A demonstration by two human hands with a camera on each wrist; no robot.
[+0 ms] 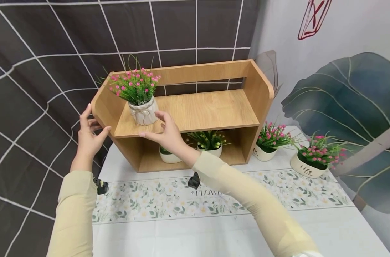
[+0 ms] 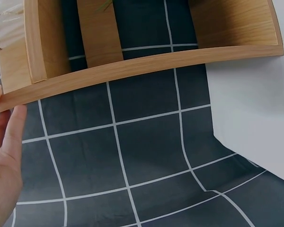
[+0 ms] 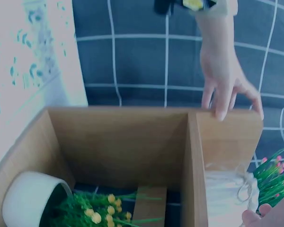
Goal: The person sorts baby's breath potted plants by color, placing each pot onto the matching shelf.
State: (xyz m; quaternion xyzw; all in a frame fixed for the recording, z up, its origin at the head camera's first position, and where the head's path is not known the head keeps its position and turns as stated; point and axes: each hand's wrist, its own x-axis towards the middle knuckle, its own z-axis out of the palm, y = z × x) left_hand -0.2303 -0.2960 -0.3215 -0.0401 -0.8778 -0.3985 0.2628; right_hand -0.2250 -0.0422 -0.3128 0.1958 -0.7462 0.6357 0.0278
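A two-tier wooden shelf [image 1: 208, 110] stands on the table. My left hand [image 1: 87, 139] grips its left side panel [image 2: 102, 72], with the thumb on one side of the edge and fingers on the other. On the upper board, near the left end, a whitish pot [image 1: 144, 112] with a twine bow holds pink flowers [image 1: 137, 84] and grass-like leaves. Just right of this pot is my right hand [image 1: 169, 134], fingers loosely bent and thumb by the board's front edge. Whether its fingertips touch the pot, I cannot tell. Two pots with yellow-flowered plants [image 3: 97, 213] occupy the lower tier, partly hidden.
Right of the shelf are two cream pots marked "Life", a nearer-to-shelf one [image 1: 263, 153] and another [image 1: 307, 167], both with pink flowers. A floral-banded cloth [image 1: 143, 200] covers the table. Behind hangs a dark gridded curtain [image 1: 179, 32].
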